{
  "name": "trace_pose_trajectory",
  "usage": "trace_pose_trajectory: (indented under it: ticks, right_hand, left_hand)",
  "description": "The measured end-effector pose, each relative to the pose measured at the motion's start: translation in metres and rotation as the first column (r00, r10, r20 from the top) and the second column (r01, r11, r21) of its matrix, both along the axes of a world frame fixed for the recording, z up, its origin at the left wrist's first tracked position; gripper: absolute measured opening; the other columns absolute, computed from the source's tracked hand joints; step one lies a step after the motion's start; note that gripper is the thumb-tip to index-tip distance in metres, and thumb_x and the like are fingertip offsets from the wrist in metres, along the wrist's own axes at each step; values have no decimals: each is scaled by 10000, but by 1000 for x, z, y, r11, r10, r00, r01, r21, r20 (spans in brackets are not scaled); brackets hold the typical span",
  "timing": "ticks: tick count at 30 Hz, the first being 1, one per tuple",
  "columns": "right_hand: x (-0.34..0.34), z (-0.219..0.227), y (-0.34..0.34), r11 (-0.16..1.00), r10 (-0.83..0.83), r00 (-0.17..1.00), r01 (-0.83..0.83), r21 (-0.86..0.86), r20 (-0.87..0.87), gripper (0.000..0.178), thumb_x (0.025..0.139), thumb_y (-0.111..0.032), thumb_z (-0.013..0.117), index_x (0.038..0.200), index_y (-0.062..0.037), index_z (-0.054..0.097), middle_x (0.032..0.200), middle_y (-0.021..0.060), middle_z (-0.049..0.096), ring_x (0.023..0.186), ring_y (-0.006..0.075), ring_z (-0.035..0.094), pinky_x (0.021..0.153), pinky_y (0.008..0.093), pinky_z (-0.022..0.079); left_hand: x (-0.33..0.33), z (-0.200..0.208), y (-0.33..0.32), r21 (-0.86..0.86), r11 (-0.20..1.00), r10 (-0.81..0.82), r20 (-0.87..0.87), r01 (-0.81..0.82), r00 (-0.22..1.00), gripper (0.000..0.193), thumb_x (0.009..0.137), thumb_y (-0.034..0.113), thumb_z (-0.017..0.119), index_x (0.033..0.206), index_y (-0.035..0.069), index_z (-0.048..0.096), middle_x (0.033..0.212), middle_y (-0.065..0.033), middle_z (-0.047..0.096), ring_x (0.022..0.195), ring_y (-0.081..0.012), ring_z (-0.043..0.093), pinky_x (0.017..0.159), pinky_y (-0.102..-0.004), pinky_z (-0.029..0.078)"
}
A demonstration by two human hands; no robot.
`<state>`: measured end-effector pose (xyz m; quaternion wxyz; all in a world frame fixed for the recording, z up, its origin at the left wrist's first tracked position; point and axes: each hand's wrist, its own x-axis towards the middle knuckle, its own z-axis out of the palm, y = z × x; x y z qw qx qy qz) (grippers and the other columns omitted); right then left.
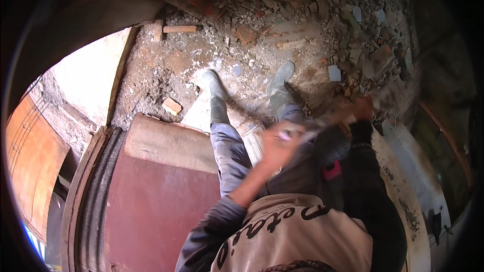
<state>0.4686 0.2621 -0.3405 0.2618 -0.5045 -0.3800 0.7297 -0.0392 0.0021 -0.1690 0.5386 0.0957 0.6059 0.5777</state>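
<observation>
Apparently, a pale item [288, 134] lies at the left hand [276, 147], the right hand [363, 108] farther off. Blur hides whether either's fingers are clamped.

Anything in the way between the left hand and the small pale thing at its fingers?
Nothing visible: the small pale thing shows right at the left hand, though blur hides whether it is gripped. The right hand is off to the right, not between them.

From close above, the head fisheye faces steeply down over shirt [302, 234], boots [217, 93], floor [169, 63].
</observation>
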Motion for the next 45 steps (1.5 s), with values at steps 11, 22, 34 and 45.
trace_pose_trajectory:
  ticks: [11,22,34,45]
  right_hand:
    - [-223,-43,-154,625,463,628,-732,272,625,615,709,-5,678,1282,-44,458,1015,118,639,1039,269,586,950,376,457]
    - [-545,-60,-390,347,-160,963,263,-900,219,170,836,-118,632,885,-73,475,721,65,472,591,228,528,561,403,492]
    - [-657,-20,-501,216,72,993,80,-973,98,216,865,-145,625,992,-78,464,727,86,521,568,267,580,550,468,558]
    - [-664,-148,-497,350,-36,977,209,-913,210,152,881,-172,601,906,-54,509,763,98,523,687,284,573,663,504,528]
  left_hand:
    - [-64,16,-126,-629,731,293,-63,-266,954,139,860,108,613,921,28,708,639,24,572,523,-55,469,469,-236,372]
    - [-153,138,-308,-690,137,629,-494,-711,601,288,895,346,537,719,123,493,500,29,361,383,-94,337,362,-255,264]
    - [-186,196,-341,-534,-10,364,-790,-846,494,362,893,341,522,636,106,421,472,34,345,353,-74,314,328,-226,226]
    - [-258,40,-438,-626,272,498,-558,-730,664,344,872,348,536,622,140,424,482,35,368,359,-72,326,329,-248,223]
